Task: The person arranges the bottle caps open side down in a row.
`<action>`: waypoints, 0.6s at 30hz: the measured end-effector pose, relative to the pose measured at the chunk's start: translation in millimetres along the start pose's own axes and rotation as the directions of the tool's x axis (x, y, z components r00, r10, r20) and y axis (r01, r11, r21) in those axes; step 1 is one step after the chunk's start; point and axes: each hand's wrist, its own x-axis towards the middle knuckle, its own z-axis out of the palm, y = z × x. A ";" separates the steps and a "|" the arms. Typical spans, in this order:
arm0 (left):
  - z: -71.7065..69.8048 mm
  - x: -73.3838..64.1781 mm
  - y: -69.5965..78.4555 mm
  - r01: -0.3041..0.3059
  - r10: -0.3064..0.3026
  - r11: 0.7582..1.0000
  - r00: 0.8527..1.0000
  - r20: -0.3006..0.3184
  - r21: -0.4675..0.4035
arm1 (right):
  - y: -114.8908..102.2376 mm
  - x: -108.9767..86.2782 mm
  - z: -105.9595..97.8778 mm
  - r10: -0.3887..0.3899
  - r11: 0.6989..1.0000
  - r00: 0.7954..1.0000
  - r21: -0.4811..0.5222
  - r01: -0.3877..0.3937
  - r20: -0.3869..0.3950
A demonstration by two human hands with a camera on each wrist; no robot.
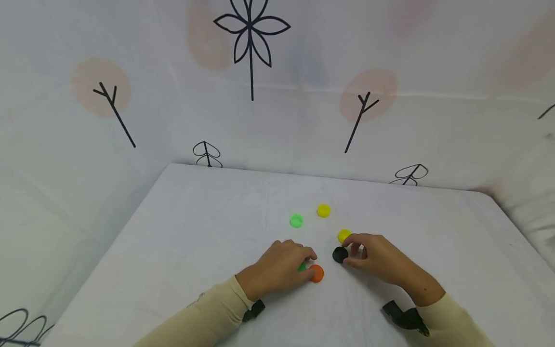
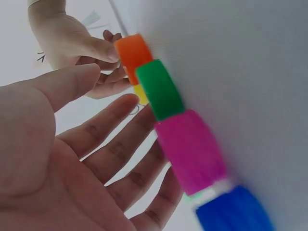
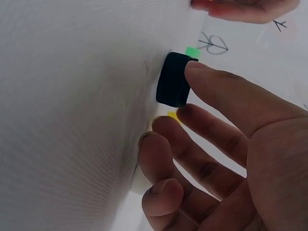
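My right hand (image 1: 375, 255) pinches a black bottle cap (image 1: 340, 255) by its near edge, between thumb and index fingertip. In the right wrist view the black cap (image 3: 174, 79) stands over the white cloth, the other fingers loosely bent below it. My left hand (image 1: 282, 266) spreads over a row of caps. In the left wrist view, an orange cap (image 2: 134, 55), a green cap (image 2: 160, 90), a magenta cap (image 2: 191, 151) and a blue cap (image 2: 236, 211) line up beside its relaxed fingers. The head view hides the magenta and blue caps under the hand.
A yellow cap (image 1: 344, 235) lies just beyond the black one. Farther back on the white-covered table (image 1: 208, 217) are another yellow cap (image 1: 323, 210) and a light green cap (image 1: 297, 220). White patterned cloth (image 1: 299, 125) rises behind. Dark straps (image 1: 405, 318) hang at the wrists.
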 end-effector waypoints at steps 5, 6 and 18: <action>-0.1 11.4 10.2 -0.009 0.009 1.000 1.000 0.007 0.020 | 1.7 -1.8 0.4 0.005 1.000 1.000 0.003 -0.005 0.004; -0.1 14.2 12.4 -0.014 0.014 0.999 1.000 0.006 0.029 | 2.0 -1.9 0.3 0.006 1.000 1.000 0.001 -0.006 0.005; 5.7 34.6 26.6 0.033 -0.041 0.991 0.997 0.064 0.129 | 1.7 0.6 0.8 -0.034 0.999 0.999 -0.036 0.034 0.003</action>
